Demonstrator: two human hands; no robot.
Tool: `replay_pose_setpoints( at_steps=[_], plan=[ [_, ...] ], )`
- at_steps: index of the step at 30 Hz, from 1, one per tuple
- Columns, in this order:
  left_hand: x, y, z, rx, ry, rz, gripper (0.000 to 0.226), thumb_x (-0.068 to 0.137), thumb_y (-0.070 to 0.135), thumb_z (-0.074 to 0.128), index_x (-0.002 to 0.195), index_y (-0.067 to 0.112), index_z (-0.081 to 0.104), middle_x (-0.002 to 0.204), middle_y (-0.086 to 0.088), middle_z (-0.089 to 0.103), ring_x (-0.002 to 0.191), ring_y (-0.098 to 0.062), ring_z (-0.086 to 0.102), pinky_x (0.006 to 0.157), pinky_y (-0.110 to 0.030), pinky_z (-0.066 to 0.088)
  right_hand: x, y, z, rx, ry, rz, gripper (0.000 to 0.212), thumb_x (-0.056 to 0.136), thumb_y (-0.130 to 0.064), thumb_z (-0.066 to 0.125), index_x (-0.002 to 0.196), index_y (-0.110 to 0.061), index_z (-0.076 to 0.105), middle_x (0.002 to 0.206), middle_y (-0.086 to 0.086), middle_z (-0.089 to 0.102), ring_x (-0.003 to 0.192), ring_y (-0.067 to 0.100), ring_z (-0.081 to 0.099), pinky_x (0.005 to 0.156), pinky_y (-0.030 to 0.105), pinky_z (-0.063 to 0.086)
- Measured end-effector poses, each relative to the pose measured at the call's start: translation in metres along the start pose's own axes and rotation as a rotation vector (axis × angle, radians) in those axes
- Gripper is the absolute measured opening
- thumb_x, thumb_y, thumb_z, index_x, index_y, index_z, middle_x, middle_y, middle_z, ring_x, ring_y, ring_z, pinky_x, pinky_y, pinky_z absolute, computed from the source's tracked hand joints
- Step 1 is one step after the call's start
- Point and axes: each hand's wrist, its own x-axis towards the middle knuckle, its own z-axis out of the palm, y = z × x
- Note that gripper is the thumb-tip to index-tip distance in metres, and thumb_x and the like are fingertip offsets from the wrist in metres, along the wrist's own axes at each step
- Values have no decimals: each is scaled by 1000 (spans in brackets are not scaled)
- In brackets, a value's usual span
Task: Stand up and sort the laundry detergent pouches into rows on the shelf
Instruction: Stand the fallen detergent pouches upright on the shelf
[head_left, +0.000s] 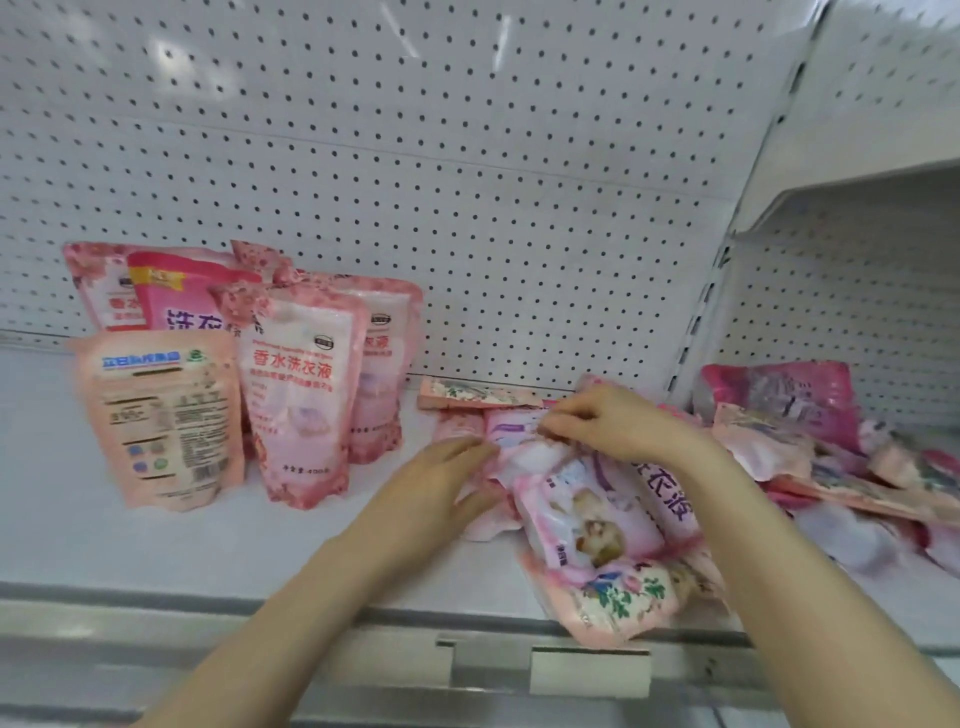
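Note:
Several pink detergent pouches (298, 395) stand upright in rows on the left of the white shelf (78, 545), one (161, 421) with its printed back facing me. A loose heap of pouches (597, 525) lies flat in the middle of the shelf. My right hand (618, 421) pinches the top edge of a pale pink pouch (511, 434) in that heap. My left hand (441, 480) grips the same pouch from its left side. More pouches (779, 415) lie piled at the right.
A white pegboard wall (467, 208) backs the shelf. A second shelf section (857, 197) sits higher at the right, past an upright post. A floral pouch (618, 597) overhangs the front rail, near a price-tag holder (587, 670).

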Motion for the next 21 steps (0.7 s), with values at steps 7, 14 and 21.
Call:
replay_pose_setpoints(
  at_steps=[7,14,21],
  plan=[
    [-14,7,-3,20,-1,-143,45,88,60,52,115,27,67,115,7,70,101,-11,63,86,-28,47,94,10,0,-357,-103,-60,45,90,-27,66,134,-26,57,129,2,63,117,23,58,98,30,44],
    [-63,8,-29,-125,69,-396,62,80,77,39,88,28,77,84,14,74,77,-1,64,77,-31,50,123,3,27,-473,62,-162,26,95,-14,51,111,-25,70,113,4,70,96,26,64,81,34,52],
    [-53,-4,-50,-112,-96,-502,28,85,33,65,112,29,71,125,14,64,107,-4,60,98,-23,43,119,-23,-10,-268,556,-205,26,97,-7,49,116,-13,65,99,16,61,77,24,47,65,31,39]
  ],
)
